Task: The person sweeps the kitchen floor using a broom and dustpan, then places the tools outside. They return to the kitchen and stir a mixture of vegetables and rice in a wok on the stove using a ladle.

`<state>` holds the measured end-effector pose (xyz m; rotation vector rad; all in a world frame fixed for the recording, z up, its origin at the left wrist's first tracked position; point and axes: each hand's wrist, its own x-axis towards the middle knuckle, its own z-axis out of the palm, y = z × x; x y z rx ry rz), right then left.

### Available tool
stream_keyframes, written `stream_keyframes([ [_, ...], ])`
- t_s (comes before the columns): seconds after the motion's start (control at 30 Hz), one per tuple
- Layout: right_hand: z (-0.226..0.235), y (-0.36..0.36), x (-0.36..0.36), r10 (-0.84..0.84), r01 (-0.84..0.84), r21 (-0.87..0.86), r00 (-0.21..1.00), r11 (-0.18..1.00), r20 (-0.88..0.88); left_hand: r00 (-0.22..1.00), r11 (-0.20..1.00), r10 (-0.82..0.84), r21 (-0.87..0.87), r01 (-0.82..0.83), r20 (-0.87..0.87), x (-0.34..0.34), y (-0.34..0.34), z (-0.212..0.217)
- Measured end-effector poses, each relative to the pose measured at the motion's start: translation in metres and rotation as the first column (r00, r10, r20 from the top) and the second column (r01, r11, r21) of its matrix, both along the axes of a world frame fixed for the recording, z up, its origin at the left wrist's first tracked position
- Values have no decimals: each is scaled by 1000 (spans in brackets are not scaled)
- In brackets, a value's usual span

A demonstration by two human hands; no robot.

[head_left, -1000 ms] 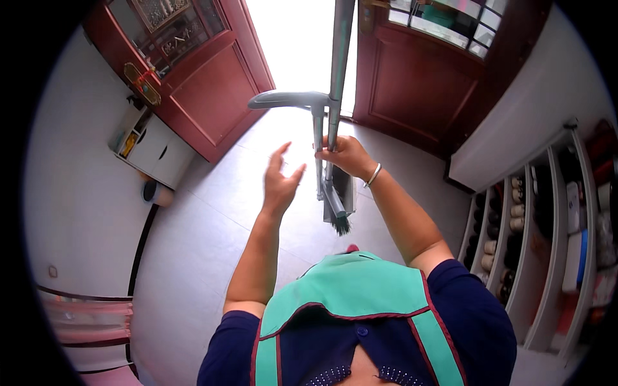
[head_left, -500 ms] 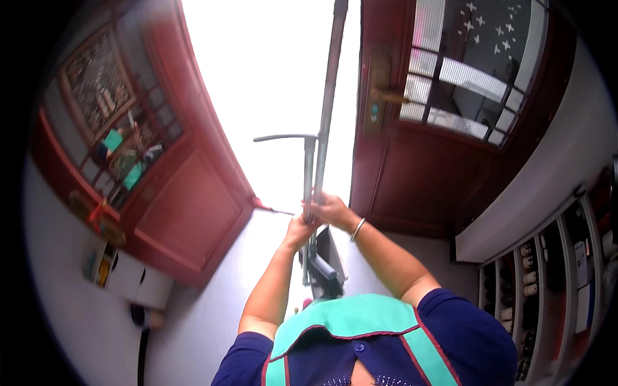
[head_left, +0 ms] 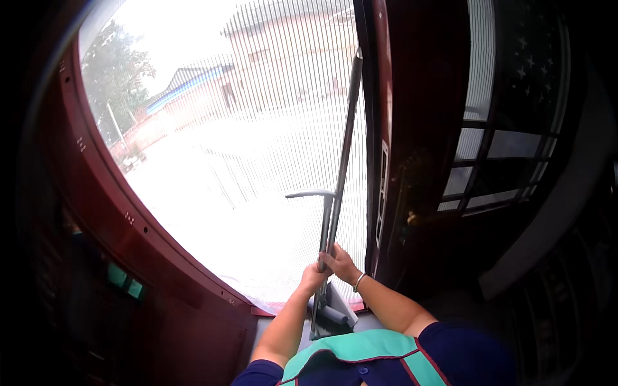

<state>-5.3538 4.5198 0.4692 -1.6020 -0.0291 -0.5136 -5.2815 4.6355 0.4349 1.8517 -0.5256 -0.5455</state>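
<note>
My left hand point(head_left: 313, 276) and my right hand point(head_left: 344, 264) are close together, fingers wrapped round two upright grey poles. The longer one is the broom handle point(head_left: 348, 119), tilted slightly right at its top. Beside it runs the shorter dustpan handle point(head_left: 326, 222), topped by a curved grey crossbar point(head_left: 309, 193). Which fingers grip which pole is partly hidden. Below my hands hangs the grey dustpan point(head_left: 344, 303), with dark bristles point(head_left: 322, 331) at its lower edge. A light bracelet circles my right wrist.
An open doorway lies ahead, crossed by a finely striped see-through curtain point(head_left: 290, 77). On the left stands a dark red door frame point(head_left: 135, 219); on the right, a dark red door with glass panes point(head_left: 515, 145). Buildings and a tree point(head_left: 119, 64) show outside.
The doorway now looms larger and nearer, and the outdoors shows where it was glaring white. My hands keep their hold on the broom and dustpan, lower in the picture.
</note>
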Motion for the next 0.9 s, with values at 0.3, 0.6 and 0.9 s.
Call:
stream_keyframes([
  [0.3, 37, -64, 215, -334, 337, -44, 941, 941, 59, 974, 963, -217, -150, 223, 58, 236, -86, 5],
  [0.6, 43, -169, 415, -501, 503, -7, 861, 864, 84, 903, 878, -420, -215, 428, 85, 441, -214, 26],
  [0.9, 48, -309, 568, -438, 440, -30, 898, 898, 38, 886, 837, -445, -293, 462, 129, 616, -350, 18],
])
